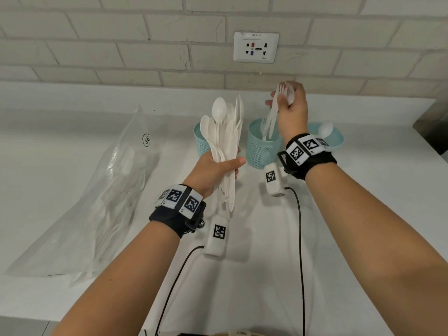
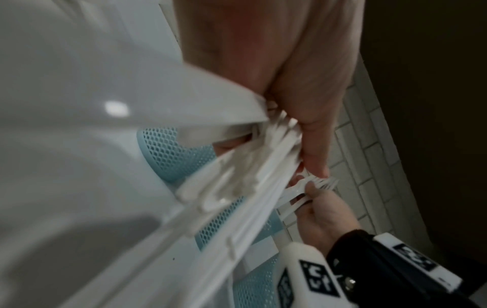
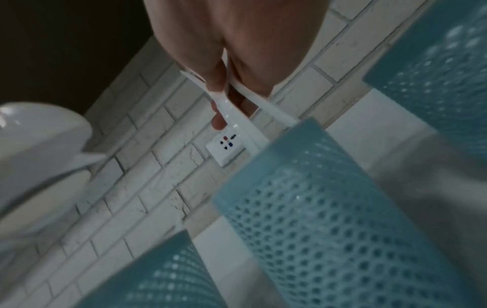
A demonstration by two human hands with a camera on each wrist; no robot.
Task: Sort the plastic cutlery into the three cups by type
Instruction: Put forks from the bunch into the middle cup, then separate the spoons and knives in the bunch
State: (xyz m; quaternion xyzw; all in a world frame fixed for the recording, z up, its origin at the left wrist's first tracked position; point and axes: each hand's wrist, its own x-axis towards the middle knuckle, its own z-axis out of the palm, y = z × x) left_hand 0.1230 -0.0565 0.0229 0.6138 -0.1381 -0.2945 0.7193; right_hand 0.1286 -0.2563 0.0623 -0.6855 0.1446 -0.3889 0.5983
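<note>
My left hand [image 1: 219,166] grips a fanned bundle of white plastic spoons and knives [image 1: 225,132], heads up, in front of the left teal mesh cup [image 1: 200,141]. My right hand [image 1: 289,105] holds several white forks [image 1: 274,112] by their tine ends above the middle teal cup [image 1: 263,147]; their handles reach down into that cup. In the right wrist view the forks [image 3: 237,108] run from my fingers into the middle cup [image 3: 316,198]. A single white spoon [image 1: 326,128] stands in the right teal cup [image 1: 335,139], partly hidden by my right wrist.
A clear plastic bag [image 1: 101,202] marked 36 lies on the white counter [image 1: 363,190] at the left. A tiled wall with a power socket [image 1: 255,47] rises right behind the cups. Cables hang from both wrist cameras. A dark object [image 1: 434,124] sits at the far right.
</note>
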